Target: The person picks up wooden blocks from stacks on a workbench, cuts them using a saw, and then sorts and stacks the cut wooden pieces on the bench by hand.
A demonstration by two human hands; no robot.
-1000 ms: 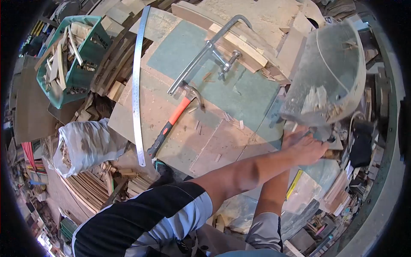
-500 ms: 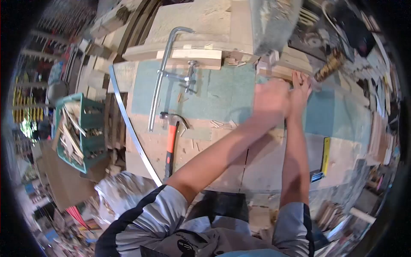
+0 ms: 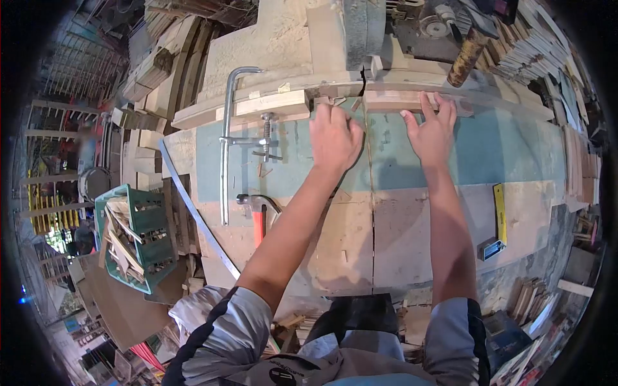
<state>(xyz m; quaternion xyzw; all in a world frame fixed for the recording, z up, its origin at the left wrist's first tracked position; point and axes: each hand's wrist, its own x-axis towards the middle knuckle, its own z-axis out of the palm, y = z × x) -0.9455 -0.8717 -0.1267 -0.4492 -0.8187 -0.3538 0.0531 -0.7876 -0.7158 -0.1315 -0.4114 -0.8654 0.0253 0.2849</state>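
My left hand (image 3: 336, 138) is closed, its fingers curled down at the wooden fence beside small wood scraps (image 3: 355, 104); whatever is under the fingertips is hidden. Spread fingers of my right hand (image 3: 432, 132) rest on a short wooden block (image 3: 393, 100) lying along the fence. To the left, a metal bar clamp (image 3: 225, 145) stands at a light wooden strip (image 3: 273, 105). The orange-handled hammer (image 3: 259, 226) lies partly behind my left forearm. A yellow try square (image 3: 499, 215) is on the right of the bench.
A long metal ruler (image 3: 196, 215) crosses the bench's left edge. Beyond it is a green crate (image 3: 153, 243) of wood offcuts. At the back are a grey upright machine part (image 3: 364, 35) and a worn cylindrical handle (image 3: 465, 61). A dark slot (image 3: 373, 225) runs down the bench.
The view has swung toward the bench's centre. My hands, close together before, are now apart: the left has moved left to the fence, while the right stays at the block.
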